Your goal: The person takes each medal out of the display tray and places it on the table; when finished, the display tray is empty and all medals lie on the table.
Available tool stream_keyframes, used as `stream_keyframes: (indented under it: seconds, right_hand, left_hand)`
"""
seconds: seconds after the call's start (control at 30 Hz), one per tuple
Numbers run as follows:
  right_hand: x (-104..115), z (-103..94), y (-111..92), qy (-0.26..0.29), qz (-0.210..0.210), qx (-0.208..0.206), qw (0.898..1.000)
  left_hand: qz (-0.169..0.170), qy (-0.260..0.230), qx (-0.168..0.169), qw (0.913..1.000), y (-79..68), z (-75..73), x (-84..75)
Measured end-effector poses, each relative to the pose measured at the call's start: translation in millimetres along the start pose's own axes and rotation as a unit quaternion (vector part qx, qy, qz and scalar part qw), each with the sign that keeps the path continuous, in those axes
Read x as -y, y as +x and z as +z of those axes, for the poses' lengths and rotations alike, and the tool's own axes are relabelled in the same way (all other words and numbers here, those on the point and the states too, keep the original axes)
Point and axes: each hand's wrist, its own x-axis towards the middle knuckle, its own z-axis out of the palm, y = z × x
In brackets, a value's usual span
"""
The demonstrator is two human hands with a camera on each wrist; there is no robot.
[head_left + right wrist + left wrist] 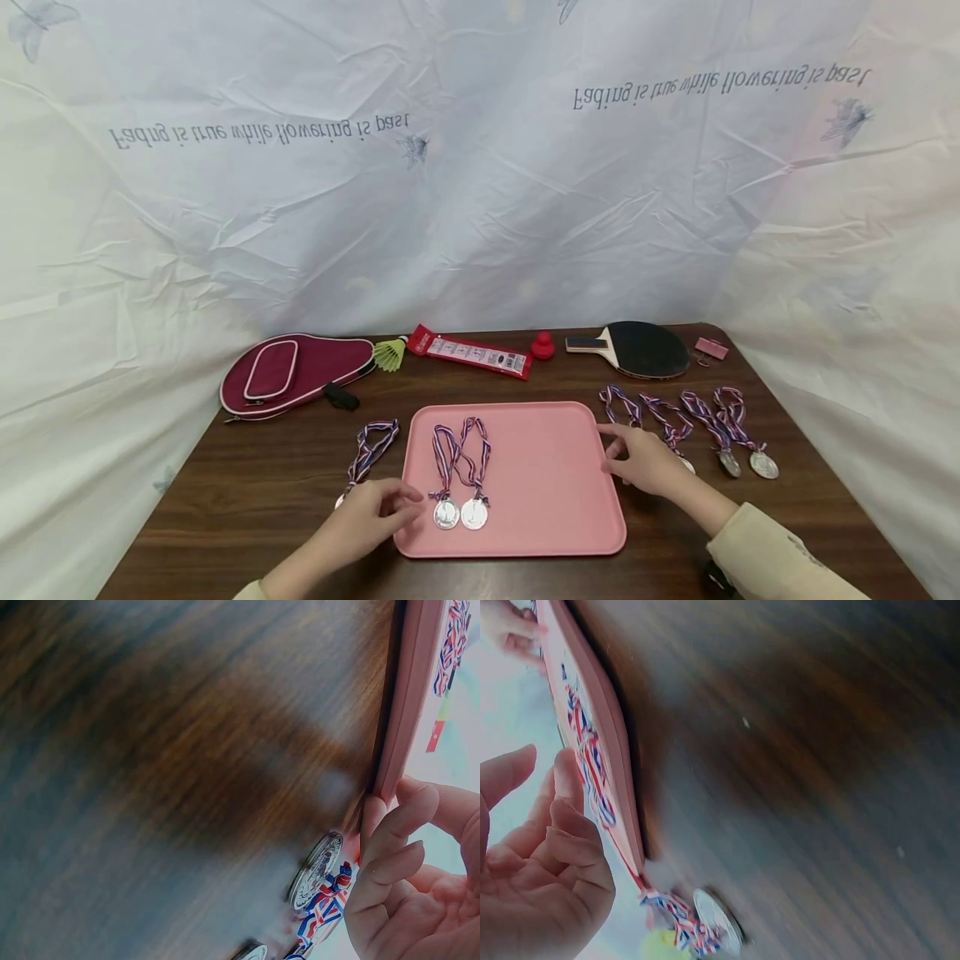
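Note:
A pink tray (547,479) lies on the table with two silver medals (474,514) on its left half, their striped ribbons stretched toward the back. My right hand (643,458) is at the tray's right rim; in the right wrist view its thumb and fingertips pinch the tray edge (411,697). My left hand (367,515) hovers by the left rim, fingers loosely bent, holding nothing. Another medal (718,921) lies left of the tray, partly hidden by the left hand in the head view. Several ribboned medals (763,464) lie right of the tray, some partly behind the right hand.
Along the back of the table lie a maroon racket case (315,362), a yellow-green shuttlecock (389,354), a red-and-white packet (476,354), a red knob-shaped piece (543,345), a table tennis paddle (648,350) and a pink tag (711,348). A pale curtain (480,208) hangs behind.

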Motion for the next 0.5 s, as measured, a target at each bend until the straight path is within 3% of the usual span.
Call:
stream_keyframes:
  seconds: [0.5]
  right_hand:
    - [0.3,0.5,-0.2,-0.001,-0.001,-0.002,1.0]
  left_hand:
    - [0.009,0.044,-0.023,0.9987,13.9,22.8,-1.6]
